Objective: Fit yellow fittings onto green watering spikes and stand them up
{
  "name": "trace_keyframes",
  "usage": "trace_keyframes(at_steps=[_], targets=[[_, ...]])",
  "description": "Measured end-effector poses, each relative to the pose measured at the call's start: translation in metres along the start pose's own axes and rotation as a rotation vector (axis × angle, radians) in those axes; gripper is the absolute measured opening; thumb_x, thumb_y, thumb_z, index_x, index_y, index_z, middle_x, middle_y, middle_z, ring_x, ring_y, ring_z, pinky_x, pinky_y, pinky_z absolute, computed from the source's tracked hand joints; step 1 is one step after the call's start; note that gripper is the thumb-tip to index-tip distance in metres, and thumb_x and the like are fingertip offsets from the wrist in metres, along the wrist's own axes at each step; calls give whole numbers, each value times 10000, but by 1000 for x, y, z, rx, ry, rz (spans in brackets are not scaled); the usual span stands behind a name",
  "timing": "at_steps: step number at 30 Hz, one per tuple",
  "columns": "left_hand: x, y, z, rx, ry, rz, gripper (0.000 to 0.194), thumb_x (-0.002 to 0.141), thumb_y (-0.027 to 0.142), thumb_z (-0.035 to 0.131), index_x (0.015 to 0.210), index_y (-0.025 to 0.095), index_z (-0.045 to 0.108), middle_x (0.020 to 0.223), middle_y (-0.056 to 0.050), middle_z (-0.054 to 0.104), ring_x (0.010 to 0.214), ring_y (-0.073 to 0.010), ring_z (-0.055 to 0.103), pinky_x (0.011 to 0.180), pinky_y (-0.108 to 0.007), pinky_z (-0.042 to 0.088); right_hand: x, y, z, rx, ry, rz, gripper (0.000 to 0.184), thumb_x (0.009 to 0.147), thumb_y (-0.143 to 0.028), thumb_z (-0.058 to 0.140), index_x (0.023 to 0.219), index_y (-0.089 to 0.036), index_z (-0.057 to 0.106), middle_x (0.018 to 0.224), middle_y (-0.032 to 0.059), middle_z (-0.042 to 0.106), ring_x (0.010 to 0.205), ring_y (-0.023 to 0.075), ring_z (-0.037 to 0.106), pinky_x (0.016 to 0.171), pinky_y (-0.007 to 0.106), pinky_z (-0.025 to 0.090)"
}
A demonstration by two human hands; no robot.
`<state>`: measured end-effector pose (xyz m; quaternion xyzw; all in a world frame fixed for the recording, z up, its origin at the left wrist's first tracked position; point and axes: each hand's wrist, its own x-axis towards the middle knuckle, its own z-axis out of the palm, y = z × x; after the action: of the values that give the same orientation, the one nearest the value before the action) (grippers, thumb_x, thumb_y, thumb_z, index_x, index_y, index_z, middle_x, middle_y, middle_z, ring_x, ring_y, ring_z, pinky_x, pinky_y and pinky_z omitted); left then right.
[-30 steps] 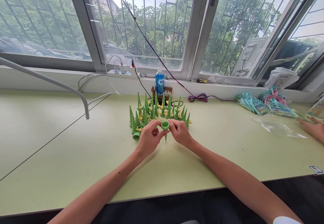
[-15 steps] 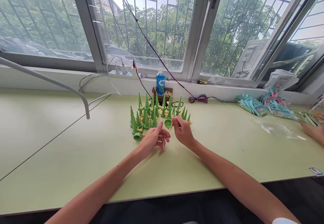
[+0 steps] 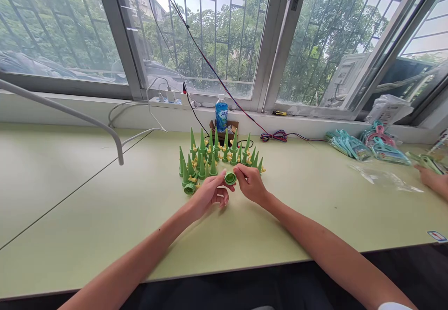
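My right hand [image 3: 250,184] pinches a green cone-shaped spike [image 3: 230,177] by its round open base, in front of a cluster of several upright green spikes [image 3: 214,156] with small yellow parts. My left hand [image 3: 210,193] lies beside it, thumb tip touching the spike's rim and the other fingers curled under. One green spike [image 3: 190,188] lies on its side at the cluster's near left corner. All of this sits on a pale green table [image 3: 105,216].
A blue drink bottle [image 3: 221,113] and a small brown box stand behind the cluster by the window sill. Red and black cables [image 3: 276,136] trail along the sill. Teal packaged items [image 3: 371,144] and clear bags lie at the right, where another person's hand [image 3: 432,178] works.
A second ago both hands held the spike upright, tip down. My left hand then let go and dropped lower; now its thumb touches the rim again while my right hand holds the spike tilted.
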<state>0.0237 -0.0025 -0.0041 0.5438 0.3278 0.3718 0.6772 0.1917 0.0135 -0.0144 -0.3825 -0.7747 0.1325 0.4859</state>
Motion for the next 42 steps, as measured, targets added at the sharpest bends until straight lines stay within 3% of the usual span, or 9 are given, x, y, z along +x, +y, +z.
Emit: trace_keyframes(at_steps=[6, 16, 21, 25, 32, 35, 42], targets=[[-4, 2, -3, 261, 29, 128, 397, 850, 553, 570, 818, 160, 522, 580, 18, 525, 467, -97, 510, 416, -208, 393, 2, 1, 1, 15, -16, 21, 421, 975, -423, 348, 624, -205, 269, 555, -43, 287, 527, 103, 240, 517, 261, 234], [-7, 2, -5, 610, 127, 291, 301, 850, 464, 577, 755, 195, 482, 538, 59, 455, 451, -83, 463, 430, -203, 354, 0, 5, 1, 9, -77, 5, 412, 973, -388, 361, 618, -198, 274, 555, -42, 283, 535, 104, 237, 522, 271, 216], [-3, -5, -5, 773, 204, 427, 254, 853, 398, 580, 733, 190, 497, 663, 33, 471, 518, -78, 447, 485, -207, 391, 1, 5, 0, -6, -100, 32, 427, 966, -409, 358, 602, -194, 298, 552, -38, 281, 534, 104, 249, 521, 272, 220], [-1, -9, -9, 911, 194, 524, 206, 877, 352, 556, 754, 188, 531, 801, 4, 503, 584, -83, 470, 533, -209, 403, 2, 4, 0, -14, -111, 39, 424, 959, -388, 362, 587, -190, 319, 541, -36, 284, 524, 101, 250, 519, 271, 218], [-4, -10, -15, 1185, 169, 623, 223, 956, 325, 435, 994, 223, 630, 995, -44, 563, 516, -61, 395, 603, -241, 378, 2, 6, 4, -9, -118, 123, 435, 931, -387, 372, 556, -196, 262, 517, -37, 256, 502, 95, 240, 506, 270, 204], [-4, -10, -12, 1184, 188, 619, 224, 959, 322, 430, 1000, 229, 630, 987, -47, 583, 551, -79, 434, 617, -240, 368, 2, 7, 5, 1, -116, 158, 429, 924, -379, 376, 556, -197, 252, 518, -39, 247, 504, 95, 234, 505, 270, 199], [-3, -11, -4, 1036, 275, 528, 206, 891, 325, 532, 749, 193, 604, 720, 8, 526, 556, -99, 420, 576, -237, 339, 2, 7, 6, 33, -109, 187, 423, 916, -379, 379, 567, -204, 215, 544, -38, 215, 523, 94, 209, 500, 271, 182]])
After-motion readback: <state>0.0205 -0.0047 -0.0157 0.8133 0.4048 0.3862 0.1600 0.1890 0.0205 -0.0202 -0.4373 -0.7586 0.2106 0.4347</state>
